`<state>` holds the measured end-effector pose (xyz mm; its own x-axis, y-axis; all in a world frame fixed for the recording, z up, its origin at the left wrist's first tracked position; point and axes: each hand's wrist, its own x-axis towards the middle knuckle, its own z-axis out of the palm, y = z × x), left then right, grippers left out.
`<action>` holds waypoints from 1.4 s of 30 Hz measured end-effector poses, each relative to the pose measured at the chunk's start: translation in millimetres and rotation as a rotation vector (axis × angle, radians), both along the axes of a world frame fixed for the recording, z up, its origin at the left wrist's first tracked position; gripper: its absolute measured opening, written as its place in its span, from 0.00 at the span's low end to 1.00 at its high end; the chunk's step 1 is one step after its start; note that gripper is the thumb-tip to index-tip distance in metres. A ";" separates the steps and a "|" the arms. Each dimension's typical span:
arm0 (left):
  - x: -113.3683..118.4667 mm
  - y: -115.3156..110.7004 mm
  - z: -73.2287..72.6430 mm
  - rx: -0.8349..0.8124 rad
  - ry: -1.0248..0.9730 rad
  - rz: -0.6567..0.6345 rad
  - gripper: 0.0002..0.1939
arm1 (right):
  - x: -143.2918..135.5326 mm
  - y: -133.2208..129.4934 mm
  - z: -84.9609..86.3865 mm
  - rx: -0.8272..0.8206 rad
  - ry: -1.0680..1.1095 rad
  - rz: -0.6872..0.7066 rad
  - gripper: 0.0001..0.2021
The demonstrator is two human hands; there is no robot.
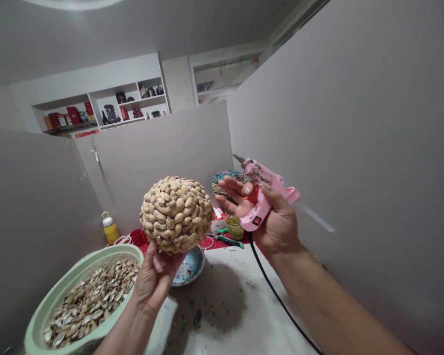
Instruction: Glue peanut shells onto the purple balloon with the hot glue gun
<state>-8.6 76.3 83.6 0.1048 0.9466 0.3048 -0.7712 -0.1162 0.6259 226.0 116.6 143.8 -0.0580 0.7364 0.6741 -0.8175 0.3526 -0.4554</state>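
Note:
A round ball covered in peanut shells [176, 214] is held up near the middle of the view. My left hand [157, 276] supports it from below, fingers and thumb against its underside. To the right, a pink glue gun [264, 180] rests in my right hand [277, 224], its metal nozzle pointing up and left and a clear glue stick poking out behind. The right thumb lies over the handle, while several fingers stretch out to the left, palm partly showing. A black cord hangs from the handle. The ball and the glue gun are apart.
A green basket [37, 318] of shell pieces stands at the lower left. Behind the ball are a blue-stained bowl [190, 266], a yellow bottle [111, 230], green-handled pliers [229, 241], a glass jar [235, 228] and a multicoloured ball [222, 178]. Grey partitions surround the white table [259, 315].

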 end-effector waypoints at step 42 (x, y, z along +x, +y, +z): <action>3.8 -8.4 25.3 0.180 0.315 0.518 0.28 | -12.5 4.8 -3.5 -0.170 0.006 0.055 0.10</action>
